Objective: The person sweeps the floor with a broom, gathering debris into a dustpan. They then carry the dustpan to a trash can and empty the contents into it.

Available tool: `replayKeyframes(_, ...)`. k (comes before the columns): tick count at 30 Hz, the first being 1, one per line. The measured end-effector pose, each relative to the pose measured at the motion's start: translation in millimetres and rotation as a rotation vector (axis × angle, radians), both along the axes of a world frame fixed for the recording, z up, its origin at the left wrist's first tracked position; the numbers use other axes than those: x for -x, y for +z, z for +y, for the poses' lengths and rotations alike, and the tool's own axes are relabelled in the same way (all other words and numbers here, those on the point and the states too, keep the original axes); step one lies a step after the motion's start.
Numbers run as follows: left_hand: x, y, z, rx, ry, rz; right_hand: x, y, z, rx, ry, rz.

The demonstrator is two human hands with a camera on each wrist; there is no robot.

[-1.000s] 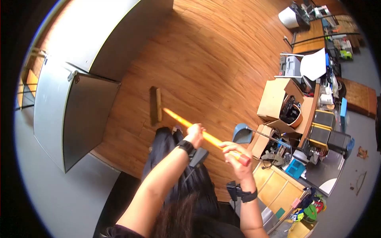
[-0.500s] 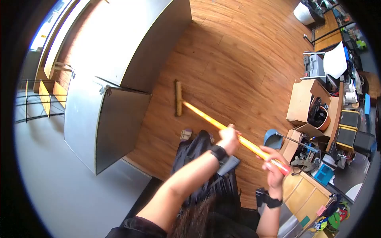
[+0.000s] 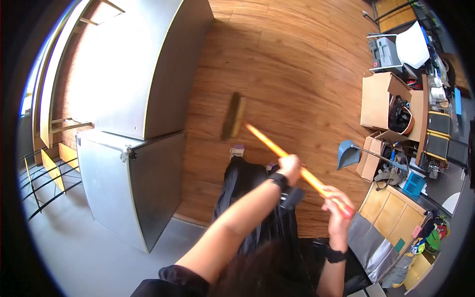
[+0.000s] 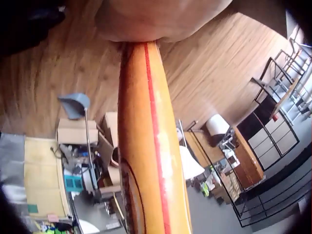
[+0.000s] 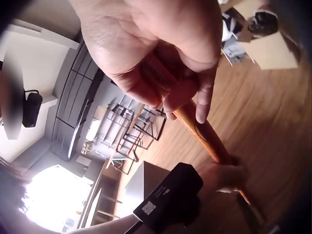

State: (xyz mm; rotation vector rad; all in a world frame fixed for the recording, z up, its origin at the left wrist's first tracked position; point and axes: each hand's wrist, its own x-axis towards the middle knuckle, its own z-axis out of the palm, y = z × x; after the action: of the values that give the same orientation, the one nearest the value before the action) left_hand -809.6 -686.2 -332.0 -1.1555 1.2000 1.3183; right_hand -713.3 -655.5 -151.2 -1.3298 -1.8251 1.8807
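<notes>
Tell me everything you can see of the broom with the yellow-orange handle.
The long-handled yellow-orange broom slants across the head-camera view. Its glossy round handle carries a thin red stripe and a dark oval mark, and has a red end. The broom head is a pale, wood-like bar with dark bristles, over the brown wood-plank floor; blur hides its join and whether it touches down. The left hand grips the handle partway along, the right hand near the red end.

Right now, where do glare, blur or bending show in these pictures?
Head view: curved, dark edges, glare at upper left, and a smeared broom head; left wrist view: a bright shine on the orange handle; right wrist view: the window blown out to white.
</notes>
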Motion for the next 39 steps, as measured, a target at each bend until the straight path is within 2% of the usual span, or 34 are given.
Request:
replayKeyframes(2, -13.3, 12.9, 25.7, -0.072, 0.034, -0.039, 2.4, 29.0, 4.8, -0.129, 0.013, -0.038)
replayKeyframes(3, -6.9, 34.4, 33.6, -0.068, 0.104, -0.061, 5.3, 38.7, 4.5, -0.181, 0.035, -0.040)
replayKeyframes(4, -10.1, 34.0, 36.9, -0.165, 0.072, -0.056, 8.9, 46.7, 4.0, -0.233, 0.060, -0.036)
replayKeyframes(6, -6.1, 55.7, 43.2, -0.189, 0.158, -0.070, 13.7, 61.8, 3.9, -0.294, 0.037, 0.029)
replayKeyframes(8, 2.3, 74.6, 42.2, -0.170, 0.156, -0.097, 19.9, 75.3, 2.7, -0.289, -0.029, 0.106)
replayKeyframes(11, 41.9, 98.9, 18.4, -0.172, 0.205, -0.030, 39.4, 77.5, 1.5, -0.261, 0.001, 0.126)
replayKeyframes(16, 137.2, 36.6, -23.4, 0.004, 0.297, 0.088, 118.1, 15.5, -9.9, 0.123, -0.010, 0.254)
replayKeyframes(17, 163.1, 23.0, -30.6, 0.067, 0.290, 0.125, 139.0, -3.6, -12.5, 0.144, 0.024, 0.270)
replayKeyframes(18, 184.8, -13.8, -40.9, 0.028, 0.329, 0.135, 158.7, -24.1, -15.4, 0.175, 0.042, 0.273)
replayKeyframes(19, 207.2, -17.5, -45.3, 0.105, 0.305, 0.189, 178.8, -40.6, -17.8, 0.182, 0.085, 0.279)
replayKeyframes(20, 227.5, -35.1, -46.8, 0.102, 0.321, 0.127, 196.4, -50.1, -18.2, 0.156, 0.122, 0.317)
replayKeyframes(22, 242.7, -49.2, -32.2, 0.089, 0.192, 0.150, 215.9, -49.0, -9.8, 0.132, 0.123, 0.270)
replayKeyframes(24, 232.0, -57.7, -5.8, 0.046, 0.046, 0.239, 213.2, -48.8, 9.3, 0.079, 0.010, 0.215)
replayKeyframes(25, 228.0, -37.2, 17.2, 0.127, -0.006, 0.154, 207.8, -44.6, 22.8, 0.075, -0.049, 0.192)
replayKeyframes(26, 208.6, -75.1, 30.7, 0.091, 0.009, 0.218, 199.8, -38.4, 33.6, 0.074, -0.121, 0.164)
replayKeyframes(27, 204.3, -19.7, 56.9, 0.102, -0.130, 0.095, 193.9, -26.4, 44.2, 0.021, -0.175, 0.112)
replayKeyframes(28, 195.8, -5.5, 75.9, 0.052, -0.201, -0.108, 188.6, -11.1, 55.2, -0.034, -0.218, 0.055)
replayKeyframes(30, 171.1, 17.4, 110.3, -0.083, -0.287, -0.156, 180.9, 15.8, 74.7, -0.161, -0.270, 0.042)
replayKeyframes(33, 149.4, 45.2, 146.1, -0.181, -0.324, -0.105, 169.9, 45.1, 101.8, -0.241, -0.347, -0.024)
replayKeyframes(34, 138.7, 49.7, 159.4, -0.125, -0.200, -0.115, 164.7, 50.5, 111.0, -0.247, -0.399, 0.009)
replayKeyframes(35, 139.3, 62.8, 171.3, -0.067, -0.172, -0.119, 163.4, 58.7, 119.0, -0.294, -0.379, 0.035)
replayKeyframes(36, 147.6, 77.7, 176.9, -0.036, -0.258, -0.136, 163.0, 63.7, 125.4, -0.327, -0.354, 0.073)
replayKeyframes(39, 169.6, 74.0, 180.8, -0.037, -0.194, -0.011, 173.8, 61.6, 135.1, -0.275, -0.275, 0.156)
